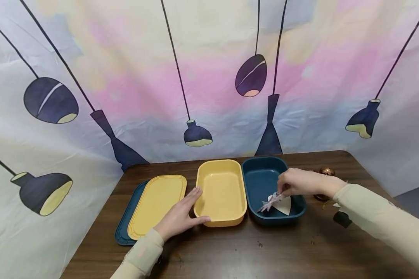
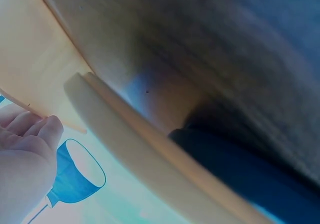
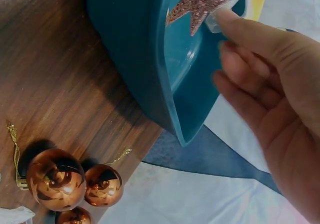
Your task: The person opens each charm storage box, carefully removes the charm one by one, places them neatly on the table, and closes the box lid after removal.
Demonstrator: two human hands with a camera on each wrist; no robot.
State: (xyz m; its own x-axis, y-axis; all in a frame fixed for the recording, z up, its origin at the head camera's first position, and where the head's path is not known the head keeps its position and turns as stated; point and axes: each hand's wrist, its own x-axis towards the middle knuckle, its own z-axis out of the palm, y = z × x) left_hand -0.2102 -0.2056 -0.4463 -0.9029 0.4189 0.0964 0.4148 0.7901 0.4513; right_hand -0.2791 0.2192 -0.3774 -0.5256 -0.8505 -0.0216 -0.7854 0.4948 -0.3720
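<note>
A: Head view. Containers?
B: Two boxes stand side by side on the brown table (image 1: 230, 254). The yellow box (image 1: 220, 193) shows its smooth inner floor. In the blue box (image 1: 262, 174) there is a white piece (image 1: 284, 206), partly hidden. The glittery star (image 1: 273, 200) is over the front part of the blue box, overlapping the white piece; cannot tell if it touches the floor.
A: Hands?
B: The right hand (image 1: 298, 182) pinches the star from above. The left hand (image 1: 181, 215) lies against the yellow box, thumb spread wide from the fingers, fingertips at the left rim and thumb at the near corner.
A: Lids?
B: Left of the boxes: a yellow lid (image 1: 157, 207) lying on a blue lid (image 1: 123, 226), the latter showing along its left side.
A: Left wrist view?
B: Fingertips touch a pale wall. A curved pale edge and a dark blue one run alongside; too blurred to say more.
A: Right wrist view?
B: Thumb and fingers close together on clear wrapping (image 3: 214, 23) at the star, whose points hang at the blue box's mouth. Outside that box, three copper balls (image 3: 56, 180) sit on the table, two with gold cords showing.
</note>
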